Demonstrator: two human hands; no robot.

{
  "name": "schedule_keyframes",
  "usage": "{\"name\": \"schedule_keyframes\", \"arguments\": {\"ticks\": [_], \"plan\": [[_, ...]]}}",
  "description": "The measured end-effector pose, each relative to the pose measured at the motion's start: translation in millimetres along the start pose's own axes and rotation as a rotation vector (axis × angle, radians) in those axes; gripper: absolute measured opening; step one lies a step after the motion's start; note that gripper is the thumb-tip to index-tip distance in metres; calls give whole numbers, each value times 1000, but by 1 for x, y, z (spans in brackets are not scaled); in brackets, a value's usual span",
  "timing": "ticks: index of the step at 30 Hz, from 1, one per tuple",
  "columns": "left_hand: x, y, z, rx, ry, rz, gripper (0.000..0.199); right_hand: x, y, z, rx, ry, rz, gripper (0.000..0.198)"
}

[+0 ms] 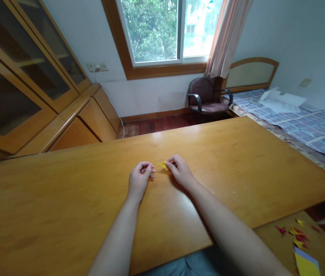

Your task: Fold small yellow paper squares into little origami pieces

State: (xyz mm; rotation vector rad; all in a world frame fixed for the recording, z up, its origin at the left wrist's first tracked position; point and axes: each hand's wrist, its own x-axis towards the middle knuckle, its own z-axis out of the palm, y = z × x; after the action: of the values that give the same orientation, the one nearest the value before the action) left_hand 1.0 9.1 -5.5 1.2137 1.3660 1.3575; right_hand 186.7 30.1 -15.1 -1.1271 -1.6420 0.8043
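Handling a small folded yellow paper with the right hand, pinched between thumb and forefinger over the middle of the bench, pointed end toward the left. Judged a shaping or adjusting step; would call, for any two-handed fold, for closing the short gap from the left. Observed left hand loosely curled just left of the point, apart from it, no item visible; cannot tell if fully closed. Noted both forearms reaching from the near side, converging toward the paper. Found red and yellow folded pieces at near right.
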Motion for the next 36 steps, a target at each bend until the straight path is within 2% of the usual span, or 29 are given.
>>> {"name": "schedule_keyframes", "arguments": {"ticks": [9,16,28,36], "plan": [[-3,-2,1,115,-158,42,30,-1,-5,0,27,-35,-9,9],[-3,0,0,211,-219,101,26,-2,-11,-1,37,-99,-33,9],[-5,6,1,83,-212,-29,32,-2,-9,0,45,-105,1,11],[-4,1,-1,74,-209,-24,32,-2,-6,1,216,-112,122,12]]}}
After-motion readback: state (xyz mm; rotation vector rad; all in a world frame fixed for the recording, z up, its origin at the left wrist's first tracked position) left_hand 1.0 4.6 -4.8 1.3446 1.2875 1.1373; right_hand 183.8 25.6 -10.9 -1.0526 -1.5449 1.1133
